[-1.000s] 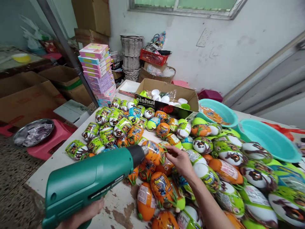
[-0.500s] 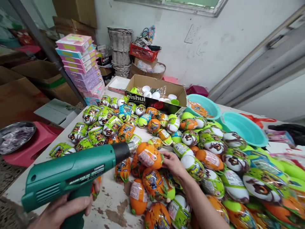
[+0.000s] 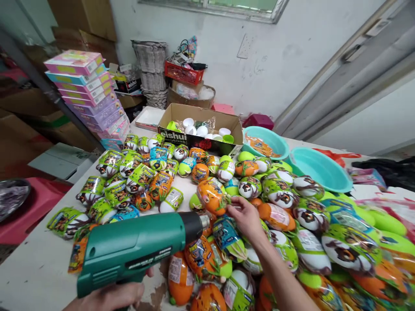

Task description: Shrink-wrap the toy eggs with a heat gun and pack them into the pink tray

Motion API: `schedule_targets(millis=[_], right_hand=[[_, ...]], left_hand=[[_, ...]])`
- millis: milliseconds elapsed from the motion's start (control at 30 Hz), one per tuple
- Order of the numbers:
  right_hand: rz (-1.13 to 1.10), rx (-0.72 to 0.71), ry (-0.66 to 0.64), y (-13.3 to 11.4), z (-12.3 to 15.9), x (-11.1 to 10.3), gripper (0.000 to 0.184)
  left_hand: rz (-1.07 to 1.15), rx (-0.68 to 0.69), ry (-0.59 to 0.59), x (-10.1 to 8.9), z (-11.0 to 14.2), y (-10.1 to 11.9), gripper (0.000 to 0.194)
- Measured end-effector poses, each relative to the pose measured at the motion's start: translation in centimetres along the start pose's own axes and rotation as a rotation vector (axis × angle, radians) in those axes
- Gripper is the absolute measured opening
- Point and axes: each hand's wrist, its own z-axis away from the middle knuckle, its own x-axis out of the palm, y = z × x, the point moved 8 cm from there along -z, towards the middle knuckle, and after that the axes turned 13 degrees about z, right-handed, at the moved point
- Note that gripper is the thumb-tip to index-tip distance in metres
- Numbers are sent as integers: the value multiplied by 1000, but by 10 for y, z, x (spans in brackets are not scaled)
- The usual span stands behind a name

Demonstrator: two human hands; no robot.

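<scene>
My left hand (image 3: pixel 113 296) is wrapped round the handle of a green heat gun (image 3: pixel 136 248), low in the view. The gun's metal nozzle points right, just below an orange toy egg (image 3: pixel 210 196) with a printed film wrap. My right hand (image 3: pixel 244 218) grips that egg by its green-tufted end, holding it above the pile. Beneath it lie other wrapped eggs, among them a blue-labelled one (image 3: pixel 228 235) and an orange one with a white sticker (image 3: pixel 180 276). The gun hides part of the pile and tabletop.
Wrapped green and white eggs (image 3: pixel 116 193) are grouped at the left, and many more crowd the right. Behind them stand a cardboard box (image 3: pixel 201 141) of plastic shells and two turquoise basins (image 3: pixel 324 170). Stacked pink and purple boxes (image 3: pixel 87 93) rise at the back left.
The heat gun has moved right and slightly down, its nozzle now below the held egg. That egg has turned, so its stickered side no longer faces me. The camera view has shifted a little.
</scene>
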Motion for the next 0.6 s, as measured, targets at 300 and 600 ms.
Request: schedule_targets(millis=[300, 600], right_hand=[[768, -432, 265, -16, -18, -43, 31], [450, -442, -82, -69, 20, 142, 24]], left_hand=[[-12, 122, 225, -60, -39, 24, 24], [-159, 182, 133, -63, -86, 14, 20]])
